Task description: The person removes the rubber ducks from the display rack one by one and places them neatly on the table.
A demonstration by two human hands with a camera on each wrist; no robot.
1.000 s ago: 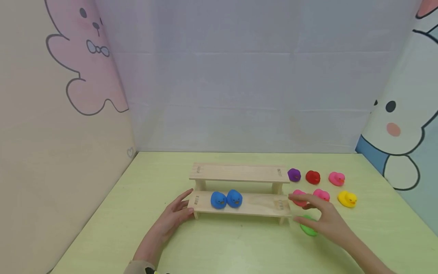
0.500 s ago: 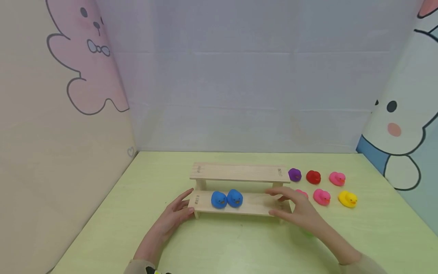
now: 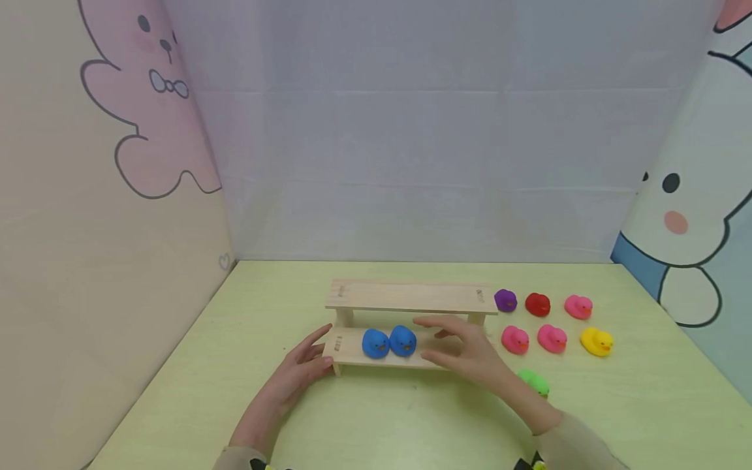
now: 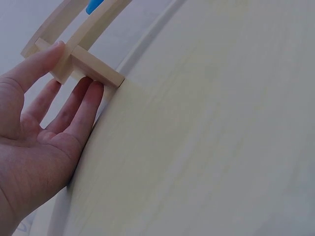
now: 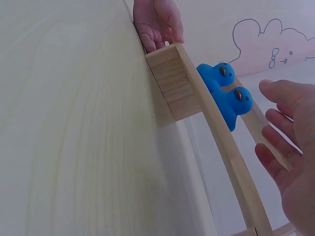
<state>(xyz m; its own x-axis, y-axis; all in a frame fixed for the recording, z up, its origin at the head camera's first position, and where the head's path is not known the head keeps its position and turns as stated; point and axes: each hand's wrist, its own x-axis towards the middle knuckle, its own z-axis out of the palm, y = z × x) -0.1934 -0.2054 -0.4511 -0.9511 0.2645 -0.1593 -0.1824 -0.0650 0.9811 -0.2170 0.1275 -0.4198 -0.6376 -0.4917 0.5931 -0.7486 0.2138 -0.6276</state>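
Note:
A two-step wooden shelf (image 3: 411, 297) stands on the table. Side by side on its lower step sit two blue rubber ducks, the left one (image 3: 375, 343) and the right one (image 3: 403, 341). My left hand (image 3: 302, 362) holds the left end of the lower step; in the left wrist view its thumb lies on the board and the other fingers are by the leg. Over the right part of that step is my right hand (image 3: 470, 349), thumb and fingers spread apart, holding nothing. In the right wrist view a gap shows between this hand (image 5: 295, 142) and the ducks.
Right of the shelf are a purple duck (image 3: 506, 300), a red duck (image 3: 537, 304), a yellow duck (image 3: 596, 341) and several pink ducks (image 3: 552, 338). A green duck (image 3: 534, 382) is partly behind my right forearm. A pale curtain (image 3: 411, 163) hangs behind the table.
My right hand has moved left, from beside the shelf's right end above the green duck to near the right blue duck. The left hand and the ducks have stayed put.

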